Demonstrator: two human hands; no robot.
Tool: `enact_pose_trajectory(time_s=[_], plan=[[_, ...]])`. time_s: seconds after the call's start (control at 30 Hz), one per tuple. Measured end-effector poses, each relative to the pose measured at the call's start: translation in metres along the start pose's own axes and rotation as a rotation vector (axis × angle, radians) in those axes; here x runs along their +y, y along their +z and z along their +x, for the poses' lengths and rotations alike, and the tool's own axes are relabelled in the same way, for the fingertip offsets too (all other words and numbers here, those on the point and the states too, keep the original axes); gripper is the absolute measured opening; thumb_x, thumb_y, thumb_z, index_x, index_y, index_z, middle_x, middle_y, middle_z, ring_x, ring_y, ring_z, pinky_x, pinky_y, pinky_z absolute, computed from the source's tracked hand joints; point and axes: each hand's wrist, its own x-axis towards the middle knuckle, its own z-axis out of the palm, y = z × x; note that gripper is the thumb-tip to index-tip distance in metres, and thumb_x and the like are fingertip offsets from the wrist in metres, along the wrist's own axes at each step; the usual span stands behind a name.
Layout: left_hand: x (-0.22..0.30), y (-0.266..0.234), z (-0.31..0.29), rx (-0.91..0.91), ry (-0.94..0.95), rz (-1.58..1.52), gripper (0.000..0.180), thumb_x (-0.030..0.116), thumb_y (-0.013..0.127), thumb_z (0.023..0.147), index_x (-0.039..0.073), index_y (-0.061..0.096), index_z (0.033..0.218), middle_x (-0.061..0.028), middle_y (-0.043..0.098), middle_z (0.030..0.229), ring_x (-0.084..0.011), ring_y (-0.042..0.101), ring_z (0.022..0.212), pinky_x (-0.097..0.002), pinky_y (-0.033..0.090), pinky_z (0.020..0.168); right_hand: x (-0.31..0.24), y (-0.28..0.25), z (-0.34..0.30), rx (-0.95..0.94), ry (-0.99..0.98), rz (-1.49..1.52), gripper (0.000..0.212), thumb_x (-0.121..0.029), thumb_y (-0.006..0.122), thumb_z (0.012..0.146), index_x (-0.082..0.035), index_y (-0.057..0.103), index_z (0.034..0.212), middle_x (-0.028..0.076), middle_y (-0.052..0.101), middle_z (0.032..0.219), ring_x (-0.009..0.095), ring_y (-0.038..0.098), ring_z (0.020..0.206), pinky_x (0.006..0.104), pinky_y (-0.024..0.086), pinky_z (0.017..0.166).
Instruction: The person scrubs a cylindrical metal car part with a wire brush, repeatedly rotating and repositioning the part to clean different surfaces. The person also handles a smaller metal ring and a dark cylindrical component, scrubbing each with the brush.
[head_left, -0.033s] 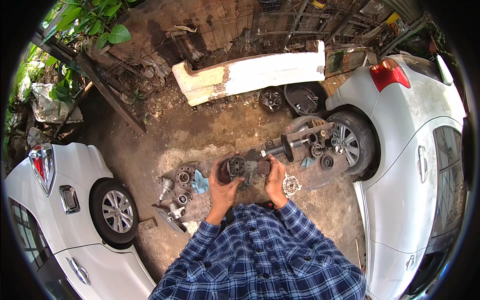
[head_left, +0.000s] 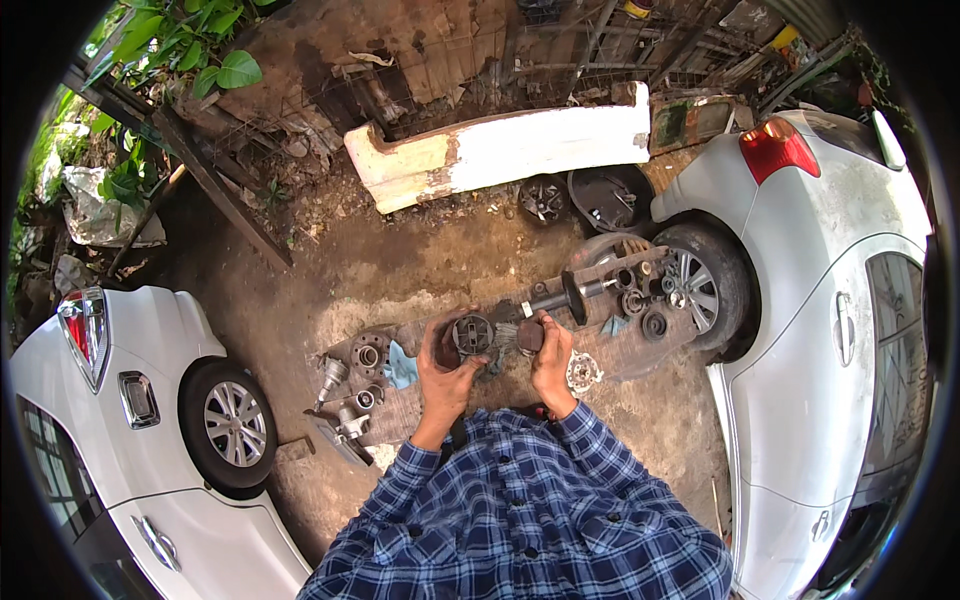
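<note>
Grip: left hand wraps dark round part, right hand pinches brownish block | place: both above board, near side | risk: slackened thumb could drop either.

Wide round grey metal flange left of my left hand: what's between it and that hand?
In the head view, a crumpled light-blue cloth lies between the wide round grey metal flange and your left hand.

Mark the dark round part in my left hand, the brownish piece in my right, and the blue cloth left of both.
Dark round part [head_left: 473, 336]: head view, on its face.
Brownish piece [head_left: 529, 337]: head view, on its face.
Blue cloth [head_left: 402, 368]: head view, mid-surface.
</note>
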Motion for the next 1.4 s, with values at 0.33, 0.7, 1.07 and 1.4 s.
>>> enact_pose_trajectory(time_s=[0.33,0.7,1.07,1.4], plan=[[0.003,0.003,0.009,-0.034,0.061,0.007,0.061,0.010,0.083,0.074,-0.001,0.050,0.124,-0.0166,0.057,0.128,-0.0280,0.054,0.124,-0.0394,0.045,0.106,0.017,-0.001,0.008,0.086,0.078,0.072,0.047,-0.028,0.034,0.102,0.009,0.059,0.088,0.017,0.062,0.080,0.027,0.060,0.074,0.0373,0.044,0.072],[0.002,0.001,0.012,-0.042,0.036,0.027,0.060,0.004,0.081,0.074,0.000,0.050,0.125,-0.0171,0.057,0.128,-0.0283,0.053,0.125,-0.0400,0.044,0.108,0.011,0.009,0.016,0.062,-0.274,0.028,0.048,-0.029,0.031,0.101,0.006,0.060,0.084,0.018,0.061,0.082,0.031,0.057,0.078,0.0379,0.045,0.074],[-0.002,0.000,0.013,0.029,0.037,0.014,0.067,0.020,0.085,0.074,-0.002,0.049,0.126,-0.0167,0.056,0.128,-0.0255,0.055,0.120,-0.0379,0.045,0.105,0.013,0.013,0.018,0.028,-0.361,-0.090,0.045,-0.027,0.029,0.101,0.005,0.057,0.090,0.019,0.060,0.083,0.032,0.058,0.076,0.0391,0.045,0.074],[-0.002,-0.006,0.011,0.036,0.038,-0.016,0.065,0.017,0.083,0.076,-0.001,0.048,0.127,-0.0162,0.055,0.129,-0.0265,0.053,0.123,-0.0385,0.046,0.105,0.052,0.017,0.024,0.054,-0.094,-0.148,0.054,-0.033,0.029,0.105,0.008,0.058,0.084,0.020,0.059,0.078,0.036,0.057,0.077,0.0413,0.045,0.075]])
